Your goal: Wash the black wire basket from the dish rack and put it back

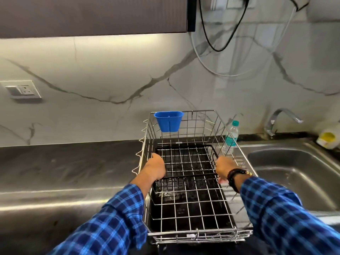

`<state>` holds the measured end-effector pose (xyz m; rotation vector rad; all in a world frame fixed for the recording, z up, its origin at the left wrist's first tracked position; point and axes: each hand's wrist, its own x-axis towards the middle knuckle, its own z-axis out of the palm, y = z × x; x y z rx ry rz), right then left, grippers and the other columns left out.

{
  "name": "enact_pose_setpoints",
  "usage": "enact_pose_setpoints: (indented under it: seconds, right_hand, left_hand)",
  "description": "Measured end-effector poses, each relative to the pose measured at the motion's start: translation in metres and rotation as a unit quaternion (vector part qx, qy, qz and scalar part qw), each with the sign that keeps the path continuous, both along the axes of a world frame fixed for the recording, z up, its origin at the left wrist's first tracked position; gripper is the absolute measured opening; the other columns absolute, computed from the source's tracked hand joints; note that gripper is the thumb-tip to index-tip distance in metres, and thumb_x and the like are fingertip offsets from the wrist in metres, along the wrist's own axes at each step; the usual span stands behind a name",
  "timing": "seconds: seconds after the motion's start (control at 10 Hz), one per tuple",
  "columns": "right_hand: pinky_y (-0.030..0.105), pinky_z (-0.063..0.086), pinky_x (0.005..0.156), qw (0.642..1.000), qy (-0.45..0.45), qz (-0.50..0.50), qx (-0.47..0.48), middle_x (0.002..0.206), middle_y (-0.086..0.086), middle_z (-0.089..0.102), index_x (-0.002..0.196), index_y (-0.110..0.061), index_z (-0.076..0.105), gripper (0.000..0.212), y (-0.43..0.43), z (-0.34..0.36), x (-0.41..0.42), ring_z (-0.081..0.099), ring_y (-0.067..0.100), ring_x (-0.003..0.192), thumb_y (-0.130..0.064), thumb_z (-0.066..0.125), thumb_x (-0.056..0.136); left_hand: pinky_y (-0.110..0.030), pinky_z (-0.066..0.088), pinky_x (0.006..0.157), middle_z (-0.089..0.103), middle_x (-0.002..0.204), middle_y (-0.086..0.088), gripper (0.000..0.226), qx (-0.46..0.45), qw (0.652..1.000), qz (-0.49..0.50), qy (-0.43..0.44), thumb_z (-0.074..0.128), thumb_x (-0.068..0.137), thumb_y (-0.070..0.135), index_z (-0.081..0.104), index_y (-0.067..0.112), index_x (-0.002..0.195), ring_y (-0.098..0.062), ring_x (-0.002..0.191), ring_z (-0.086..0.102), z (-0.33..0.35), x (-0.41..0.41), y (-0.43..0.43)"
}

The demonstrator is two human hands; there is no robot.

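Observation:
A black wire basket (185, 155) lies inside the steel wire dish rack (200, 234) on the counter, in its far half. My left hand (155, 167) curls over the basket's left edge and my right hand (225, 168) curls over its right edge, by the black side handle. Both hands reach down inside the rack. The fingertips are hidden behind the wires.
A blue plastic cup (168, 120) hangs on the rack's far rim. A water bottle (231, 138) stands behind the rack. The steel sink (294, 173) with its tap (281, 118) is to the right. A yellow-white container (328, 139) sits at the sink's far corner.

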<state>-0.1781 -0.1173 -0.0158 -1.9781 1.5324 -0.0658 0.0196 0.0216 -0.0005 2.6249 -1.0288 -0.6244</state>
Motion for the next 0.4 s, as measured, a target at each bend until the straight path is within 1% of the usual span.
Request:
enact_pose_setpoints:
  seconds: [0.1, 0.2, 0.3, 0.4]
  right_hand:
    - [0.013, 0.041, 0.040, 1.000, -0.004, -0.018, -0.001, 0.080, 0.004, 0.056, 0.104, 0.001, 0.056, 0.021, 0.002, -0.008, -0.003, 0.061, 0.012, 0.062, -0.007, 0.037, 0.105]
    - [0.021, 0.048, 0.059, 1.000, 0.005, -0.007, -0.030, 0.081, 0.002, 0.054, 0.087, -0.008, 0.052, 0.020, 0.004, -0.005, -0.004, 0.059, 0.014, 0.072, -0.008, 0.041, 0.104]
    - [0.020, 0.047, 0.059, 0.999, 0.031, 0.041, -0.009, 0.085, 0.002, 0.056, 0.084, -0.010, 0.052, 0.022, 0.007, -0.002, -0.003, 0.061, 0.014, 0.079, -0.007, 0.040, 0.103]
    - [0.033, 0.056, 0.086, 0.997, 0.027, 0.065, 0.017, 0.112, 0.010, 0.062, 0.114, -0.004, 0.057, 0.020, 0.008, 0.008, -0.010, 0.064, 0.023, 0.100, -0.010, 0.042, 0.102]
  left_hand:
    - [-0.027, 0.047, 0.078, 0.050, 0.142, -0.024, 0.074, 0.002, 1.000, -0.027, -0.016, 0.042, 0.095, -0.009, 0.002, -0.003, 0.157, -0.031, 0.115, 0.061, -0.002, 0.001, -0.001]
    - [-0.029, 0.051, 0.067, 0.049, 0.143, -0.021, 0.081, -0.002, 0.999, -0.045, 0.005, 0.040, 0.091, -0.015, 0.000, 0.006, 0.159, -0.027, 0.105, 0.063, -0.003, -0.001, 0.001]
    - [-0.032, 0.053, 0.081, 0.052, 0.140, -0.018, 0.076, -0.017, 0.999, -0.049, 0.014, 0.038, 0.091, -0.014, 0.010, 0.006, 0.158, -0.027, 0.109, 0.060, -0.004, 0.001, 0.002]
    - [-0.022, 0.047, 0.089, 0.026, 0.161, -0.017, 0.080, -0.063, 0.997, -0.044, 0.032, 0.038, 0.088, -0.019, 0.011, 0.009, 0.159, -0.033, 0.136, 0.046, 0.000, -0.004, 0.006]
